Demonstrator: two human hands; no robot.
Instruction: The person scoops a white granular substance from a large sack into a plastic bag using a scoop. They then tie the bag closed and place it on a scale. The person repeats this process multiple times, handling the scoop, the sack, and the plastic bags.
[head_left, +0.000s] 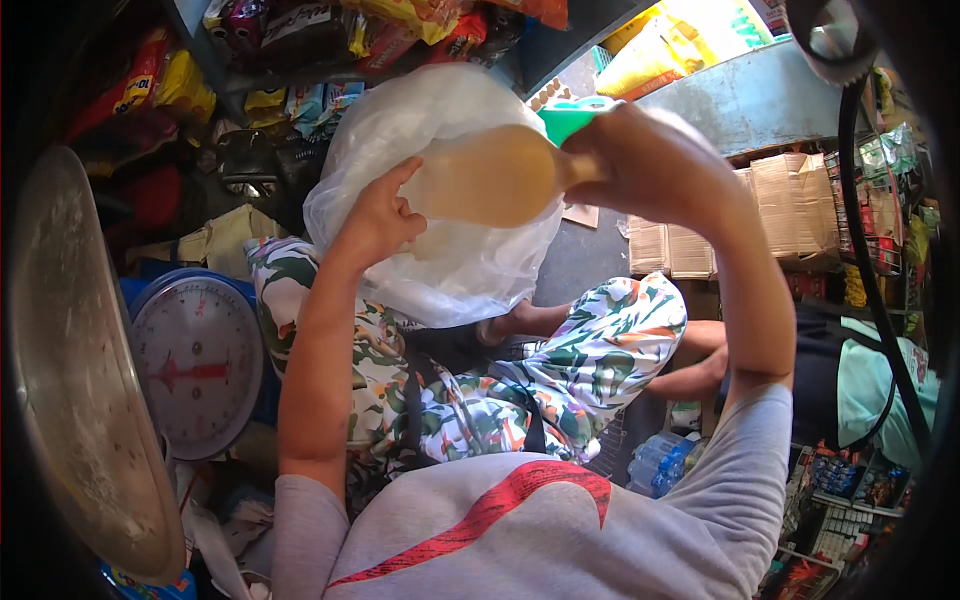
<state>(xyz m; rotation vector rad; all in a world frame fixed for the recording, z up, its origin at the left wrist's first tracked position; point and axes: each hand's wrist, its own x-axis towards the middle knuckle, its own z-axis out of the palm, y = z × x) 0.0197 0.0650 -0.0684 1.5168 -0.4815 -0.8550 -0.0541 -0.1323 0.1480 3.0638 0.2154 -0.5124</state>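
Note:
Near the middle of the view, a large white translucent plastic bag (465, 277) stands open in front of my knees. Over its mouth is a tan scoop (491, 176), slightly blurred, its narrow handle in the grip of my right hand (637, 165). My left hand (382, 214) is at the bag's near left side, index finger pointed toward the scoop's far end; whether it pinches the bag or touches the scoop I cannot tell. The contents inside the bag are hard to make out. A green plastic item (574, 116) shows just behind my right hand.
To the left stand a dial scale (197, 367) and its large metal pan (90, 375). Packaged goods (300, 37) fill shelves at the top. Cardboard boxes (795, 206) and a wire rack (874, 202) are on the right. Another person (810, 375) is at the right, beside bottles (660, 461).

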